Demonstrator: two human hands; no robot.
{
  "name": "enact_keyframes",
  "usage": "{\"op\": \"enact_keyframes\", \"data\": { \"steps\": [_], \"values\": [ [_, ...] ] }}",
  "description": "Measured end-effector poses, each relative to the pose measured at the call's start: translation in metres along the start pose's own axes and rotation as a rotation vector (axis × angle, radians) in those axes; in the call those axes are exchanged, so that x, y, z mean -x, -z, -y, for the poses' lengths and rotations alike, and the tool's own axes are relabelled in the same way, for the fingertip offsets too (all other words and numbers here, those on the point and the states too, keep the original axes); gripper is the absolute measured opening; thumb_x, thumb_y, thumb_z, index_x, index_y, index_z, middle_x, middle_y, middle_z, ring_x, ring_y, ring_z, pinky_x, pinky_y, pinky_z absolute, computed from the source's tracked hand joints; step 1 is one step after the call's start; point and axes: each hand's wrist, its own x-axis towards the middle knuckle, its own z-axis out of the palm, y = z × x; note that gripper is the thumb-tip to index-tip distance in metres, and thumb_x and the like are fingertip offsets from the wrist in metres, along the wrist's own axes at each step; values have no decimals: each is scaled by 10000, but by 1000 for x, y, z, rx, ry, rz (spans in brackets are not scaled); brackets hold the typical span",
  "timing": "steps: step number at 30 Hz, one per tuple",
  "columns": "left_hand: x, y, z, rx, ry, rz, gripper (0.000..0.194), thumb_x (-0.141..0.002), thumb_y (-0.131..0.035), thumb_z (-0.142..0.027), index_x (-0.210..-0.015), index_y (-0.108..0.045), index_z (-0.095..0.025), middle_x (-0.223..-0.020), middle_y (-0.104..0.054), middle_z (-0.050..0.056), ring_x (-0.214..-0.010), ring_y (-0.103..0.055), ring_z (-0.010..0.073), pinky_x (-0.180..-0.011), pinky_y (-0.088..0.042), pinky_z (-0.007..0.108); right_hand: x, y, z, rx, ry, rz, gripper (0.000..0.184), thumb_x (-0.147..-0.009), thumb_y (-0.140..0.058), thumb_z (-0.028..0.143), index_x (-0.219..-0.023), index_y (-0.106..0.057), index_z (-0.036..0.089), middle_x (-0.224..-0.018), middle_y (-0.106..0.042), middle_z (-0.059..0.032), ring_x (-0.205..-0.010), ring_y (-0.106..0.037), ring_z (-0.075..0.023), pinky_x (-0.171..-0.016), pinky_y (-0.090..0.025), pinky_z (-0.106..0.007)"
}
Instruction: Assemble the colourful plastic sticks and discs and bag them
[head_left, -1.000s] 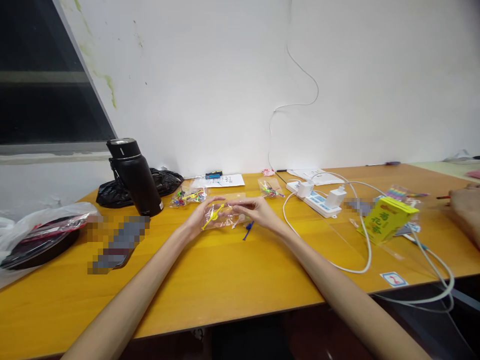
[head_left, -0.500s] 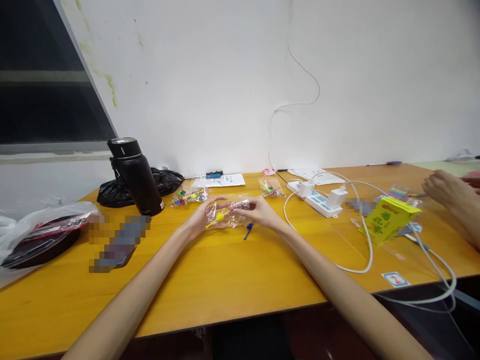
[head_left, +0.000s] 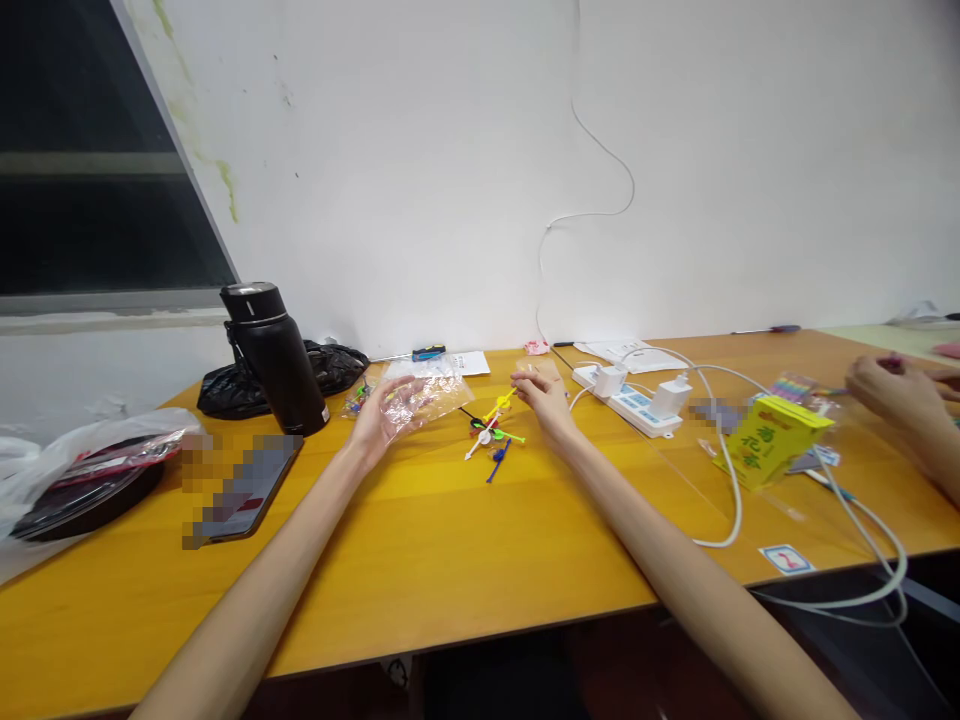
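My left hand grips a clear plastic bag, holding it up over the table. The bag looks emptied of coloured pieces. In my right hand, a small yellow plastic piece with a thin stem is pinched between thumb and fingertips. Just below it lies a small pile of similar pieces: a white one, a green one, plus red and black ones. A blue piece rests at the near side of the pile. Another bag of coloured pieces sits partly behind my left hand.
A black bottle and a phone stand and lie left. On the right are a white power strip with looping cables, a yellow box and another person's hands. A screwdriver lies by the wall.
The bag that both hands held has moved left in my left hand. Several coloured pieces now lie on the table, and my right hand has moved right, holding a yellow piece.
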Motion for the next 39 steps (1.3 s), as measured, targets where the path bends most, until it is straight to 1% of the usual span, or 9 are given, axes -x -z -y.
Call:
{"op": "enact_keyframes", "data": {
  "steps": [4, 8, 11, 15, 20, 24, 30, 34, 39],
  "values": [
    [1, -1, -1, 9, 7, 6, 354, -873, -639, -377, -1169, -671, -186, -1443, -601, 131, -1168, -677, 291, -758, -624, 340, 2, -1, -1, 102, 1, 196, 219, -731, -668, 322, -881, -742, 182, -878, -743, -55, -841, -691, -185, -809, -568, -328],
    [2, -2, 1, -2, 20, 9, 312, -888, -613, -368, -1136, -676, -191, -1431, -613, 117, -1129, -694, 280, -754, -623, 344, 13, -5, 3, 298, 120, 364, 167, -786, -662, 280, -885, -739, 170, -903, -756, -67, -847, -704, -191, -808, -544, -323],
    [2, -4, 4, -22, 29, 20, 320, -890, -609, -376, -1147, -685, -201, -1389, -640, 113, -1103, -704, 282, -754, -625, 357, 20, -10, 9, 376, 230, 359, 195, -870, -629, 326, -935, -740, 180, -974, -763, -74, -890, -702, -198, -813, -528, -323],
    [6, -9, 6, -77, 76, 58, 349, -884, -618, -374, -1188, -686, -218, -1310, -679, 118, -1054, -721, 287, -715, -626, 350, 26, -15, 19, 332, 322, 324, 253, -947, -556, 391, -1008, -720, 208, -1070, -740, -57, -1027, -668, -203, -893, -510, -335],
    [12, -16, 7, -106, 134, 120, 393, -885, -640, -400, -1245, -670, -244, -1295, -682, 115, -1013, -726, 282, -649, -619, 320, 31, -19, 18, 252, 306, 461, 287, -920, -611, 436, -1073, -724, 221, -1193, -646, -96, -1056, -644, -203, -767, -567, -293],
    [13, -17, 6, -101, 141, 159, 405, -904, -630, -409, -1278, -658, -254, -1328, -659, 121, -1067, -708, 297, -667, -627, 338, 30, -20, 10, 210, 296, 431, 292, -849, -699, 448, -1008, -737, 205, -1347, -566, -125, -1158, -618, -232, -796, -588, -306],
    [9, -12, 8, -109, 128, 193, 386, -910, -625, -430, -1245, -672, -244, -1363, -642, 126, -1119, -696, 307, -765, -638, 383, 26, -19, 11, 197, 223, 519, 328, -852, -702, 468, -1018, -744, 188, -1028, -752, -78, -912, -697, -208, -826, -564, -333],
    [5, -6, 9, -121, 56, 164, 375, -906, -638, -434, -1204, -684, -211, -1400, -625, 141, -1148, -687, 311, -828, -635, 406, 21, -16, 11, 227, 265, 421, 317, -848, -708, 466, -987, -747, 184, -1008, -767, -76, -905, -702, -215, -814, -548, -328],
    [1, -3, 11, -147, -18, 60, 362, -865, -714, -438, -1146, -692, -212, -1422, -618, 123, -1155, -692, 306, -850, -629, 409, 17, -13, 6, 207, 254, 395, 321, -833, -731, 460, -1005, -754, 191, -1033, -775, -86, -943, -715, -231, -849, -548, -347]
  ]
}}
